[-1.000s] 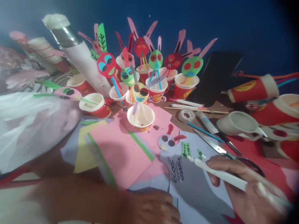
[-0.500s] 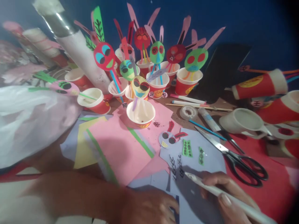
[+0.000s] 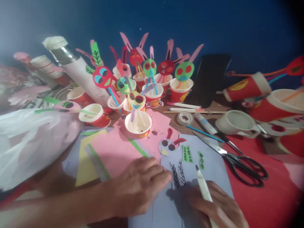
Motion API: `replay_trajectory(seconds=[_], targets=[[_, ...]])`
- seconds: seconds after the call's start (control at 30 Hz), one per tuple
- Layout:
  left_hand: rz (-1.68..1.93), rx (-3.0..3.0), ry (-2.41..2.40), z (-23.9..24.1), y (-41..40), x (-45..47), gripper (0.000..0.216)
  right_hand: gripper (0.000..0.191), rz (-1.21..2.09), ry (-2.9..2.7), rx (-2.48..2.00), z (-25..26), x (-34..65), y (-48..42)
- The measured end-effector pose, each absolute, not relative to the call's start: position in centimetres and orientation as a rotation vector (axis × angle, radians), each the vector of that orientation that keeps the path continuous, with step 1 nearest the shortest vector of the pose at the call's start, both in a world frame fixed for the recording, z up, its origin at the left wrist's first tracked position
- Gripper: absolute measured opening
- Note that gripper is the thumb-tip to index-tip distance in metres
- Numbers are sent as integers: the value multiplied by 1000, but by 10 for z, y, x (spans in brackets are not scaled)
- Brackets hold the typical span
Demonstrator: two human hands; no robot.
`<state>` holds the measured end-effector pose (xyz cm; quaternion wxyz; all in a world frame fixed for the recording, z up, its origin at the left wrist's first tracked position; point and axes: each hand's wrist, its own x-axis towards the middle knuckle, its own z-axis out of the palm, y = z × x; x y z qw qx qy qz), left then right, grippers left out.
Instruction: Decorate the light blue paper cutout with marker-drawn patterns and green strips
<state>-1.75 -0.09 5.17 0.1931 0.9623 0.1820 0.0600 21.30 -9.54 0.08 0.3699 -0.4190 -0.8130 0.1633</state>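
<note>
Left hand (image 3: 142,185): lay low with its fingers curled, over the edge where pink paper (image 3: 114,152) met lavender paper (image 3: 215,166); whether it gripped anything could not be told.
Right hand (image 3: 220,205): pinched a white marker (image 3: 204,188) between thumb and fingers, above the lavender paper.
Marker: slanted away from the person, dark tip forward, pointing towards the green pieces; whether the tip touched paper was unclear.
Chevron markings (image 3: 175,175): two black rows on lavender, between the left fingertips and the marker.
Green pieces (image 3: 187,154): two, dotted in black, lying side by side on the lavender paper beyond the marker.
Paper face (image 3: 167,148): a pale disc with dark eyes and red ears, left of the green pieces.
Scissors (image 3: 224,152): black-handled, blades apart, lying across lavender and red paper (image 3: 254,204).
Cup (image 3: 138,126): white inside, upright on the pink paper.
Puppets (image 3: 102,77): colourful paper heads with long ears, clustered among red-and-white cups.
Wall (image 3: 152,19): deep blue, behind everything.
</note>
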Motion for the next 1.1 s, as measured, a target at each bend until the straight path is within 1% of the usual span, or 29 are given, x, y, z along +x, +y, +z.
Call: replay_trajectory(seconds=[0.17,0.4,0.5,0.6,0.77,0.9,1.1], targets=[[580,2668,580,34,10,-24,29,21,406,-2207,-1027,17,208,-96],[746,2595,688,26,20,-37,33,23,348,-2354,-987,8,204,-101],[680,2672,747,22,22,-37,34,19,332,-2349,-994,10,204,-100],[521,2791,733,17,24,-34,41,15,275,-2356,-985,11,204,-99],[398,2877,688,9,26,-30,44,19,300,-2342,-1008,10,206,-100],[365,2863,671,5,27,-31,46,18,326,-2338,-1019,12,209,-102],[353,2792,646,4,28,-33,45,29,370,-2369,-1010,12,211,-102]])
